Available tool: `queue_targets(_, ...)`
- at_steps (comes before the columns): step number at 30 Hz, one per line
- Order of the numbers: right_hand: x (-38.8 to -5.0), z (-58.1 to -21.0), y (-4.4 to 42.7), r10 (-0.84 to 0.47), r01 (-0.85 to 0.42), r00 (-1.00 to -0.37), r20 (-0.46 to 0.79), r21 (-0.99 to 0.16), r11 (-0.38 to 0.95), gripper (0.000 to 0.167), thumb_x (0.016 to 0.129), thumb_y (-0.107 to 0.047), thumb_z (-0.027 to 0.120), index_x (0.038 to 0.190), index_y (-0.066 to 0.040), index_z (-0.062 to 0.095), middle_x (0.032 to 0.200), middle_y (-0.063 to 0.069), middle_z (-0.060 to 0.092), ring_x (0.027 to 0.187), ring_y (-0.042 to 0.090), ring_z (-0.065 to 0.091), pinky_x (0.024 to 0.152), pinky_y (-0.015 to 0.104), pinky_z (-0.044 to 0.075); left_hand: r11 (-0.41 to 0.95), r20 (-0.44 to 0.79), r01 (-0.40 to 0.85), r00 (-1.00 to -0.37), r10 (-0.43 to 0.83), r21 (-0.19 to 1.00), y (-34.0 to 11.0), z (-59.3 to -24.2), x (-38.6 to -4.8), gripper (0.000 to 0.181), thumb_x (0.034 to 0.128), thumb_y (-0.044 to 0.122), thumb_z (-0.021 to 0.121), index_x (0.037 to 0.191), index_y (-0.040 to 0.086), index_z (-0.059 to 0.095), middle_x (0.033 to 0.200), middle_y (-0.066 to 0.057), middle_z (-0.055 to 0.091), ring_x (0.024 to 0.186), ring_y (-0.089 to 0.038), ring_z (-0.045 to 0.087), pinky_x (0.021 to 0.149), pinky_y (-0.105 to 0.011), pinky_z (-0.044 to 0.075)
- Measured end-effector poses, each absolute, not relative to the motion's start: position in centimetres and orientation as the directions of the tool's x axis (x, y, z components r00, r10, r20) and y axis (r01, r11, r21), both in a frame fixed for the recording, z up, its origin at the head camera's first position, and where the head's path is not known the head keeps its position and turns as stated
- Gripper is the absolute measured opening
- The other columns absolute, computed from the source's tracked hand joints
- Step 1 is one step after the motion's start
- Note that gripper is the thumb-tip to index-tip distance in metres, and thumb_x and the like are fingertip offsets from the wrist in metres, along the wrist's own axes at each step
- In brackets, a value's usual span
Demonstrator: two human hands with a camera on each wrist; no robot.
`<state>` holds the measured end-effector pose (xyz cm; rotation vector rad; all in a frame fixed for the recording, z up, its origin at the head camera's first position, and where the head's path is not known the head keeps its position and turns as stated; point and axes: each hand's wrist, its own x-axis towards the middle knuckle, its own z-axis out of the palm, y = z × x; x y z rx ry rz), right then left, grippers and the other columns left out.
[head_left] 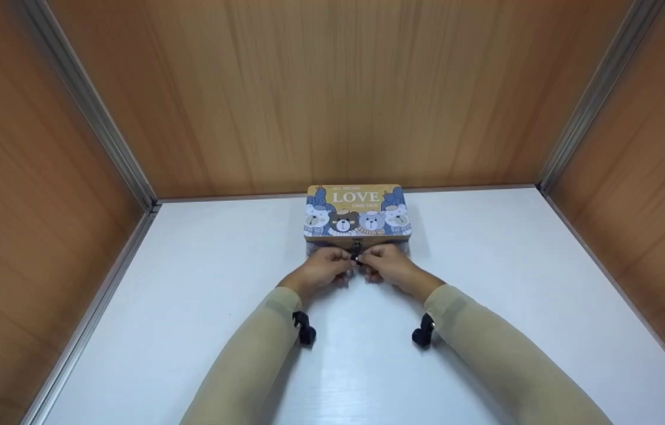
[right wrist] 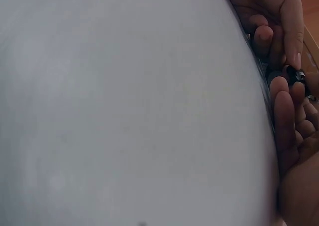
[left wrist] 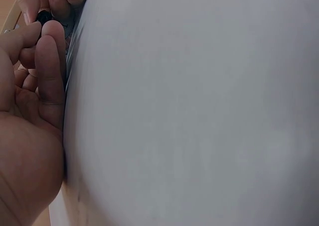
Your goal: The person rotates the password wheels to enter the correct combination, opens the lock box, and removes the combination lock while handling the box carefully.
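A rectangular tin box (head_left: 357,203) with a hinged lid, printed with cartoon bears and the word LOVE, stands against the back wall. At the metal clasp (head_left: 357,244) on its front is a small black padlock-like piece (right wrist: 294,73), mostly covered by fingers. My left hand (head_left: 321,270) pinches this piece from the left between thumb and forefinger. From the other side my right hand (head_left: 394,267) pinches it too, fingertips close to the left ones. Both hands rest low, near the white tabletop, with the other fingers curled beneath.
The white tabletop (head_left: 220,254) is enclosed by wood-grain panels at the back (head_left: 344,94), left and right, joined by grey metal strips (head_left: 96,112). A black wrist device (head_left: 305,329) hangs at each beige sleeve.
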<state>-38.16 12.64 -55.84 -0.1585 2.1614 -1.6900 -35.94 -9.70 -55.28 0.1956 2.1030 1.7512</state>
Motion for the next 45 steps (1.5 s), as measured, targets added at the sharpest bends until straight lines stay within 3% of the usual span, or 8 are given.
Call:
queue_targets(6, -38.20, -55.91, 12.71, -0.311, 0.160, -0.921, -0.233, -0.957, 0.244, 0.015, 0.103, -0.016, 0.077, 0.109, -0.003, 0.082, 0.085, 0.000, 0.075, 0.070, 0.010, 0.071, 0.064, 0.022, 0.063, 0.209, -0.209, -0.141, -0.911, 0.356, 0.968, -9.77, -55.31, -35.96, 0.019, 0.1118, 0.012, 0.068, 0.120, -0.004, 0.075, 0.093, -0.003, 0.070, 0.075, -0.013, 0.069, 0.070, -0.025, 0.061)
queue_targets(12, -37.86, -55.61, 12.61, -0.302, 0.150, -0.927, -0.223, -0.957, 0.247, 0.016, 0.103, -0.013, 0.075, 0.112, -0.001, 0.081, 0.087, 0.001, 0.075, 0.071, 0.010, 0.070, 0.065, 0.022, 0.062, 0.221, -0.197, -0.119, -0.905, 0.376, 0.968, -9.82, -55.32, -35.94, 0.022, 0.1126, 0.014, 0.069, 0.122, -0.005, 0.075, 0.093, -0.002, 0.068, 0.074, -0.012, 0.068, 0.070, -0.025, 0.059)
queue_targets(38, -37.86, -55.76, 12.58, -0.310, 0.166, -0.923, -0.227, -0.963, 0.212, 0.025, 0.112, -0.022, 0.067, 0.095, -0.006, 0.077, 0.073, 0.000, 0.067, 0.063, 0.011, 0.070, 0.061, 0.023, 0.062, 0.211, -0.188, -0.116, -0.912, 0.364, 0.971, -9.65, -55.39, -36.01, 0.018, 0.1111, 0.012, 0.069, 0.119, -0.003, 0.075, 0.091, -0.003, 0.069, 0.072, -0.012, 0.070, 0.069, -0.024, 0.060)
queue_targets(45, -37.93, -55.81, 12.52, -0.292, 0.176, -0.927, -0.237, -0.959, 0.220, 0.013, 0.106, -0.015, 0.074, 0.106, -0.005, 0.081, 0.080, 0.000, 0.072, 0.067, 0.010, 0.070, 0.062, 0.021, 0.062, 0.206, -0.192, -0.123, -0.915, 0.355, 0.971, -9.58, -55.52, -36.08, 0.017, 0.1120, 0.011, 0.068, 0.119, -0.003, 0.074, 0.092, -0.002, 0.069, 0.071, -0.012, 0.069, 0.068, -0.024, 0.060)
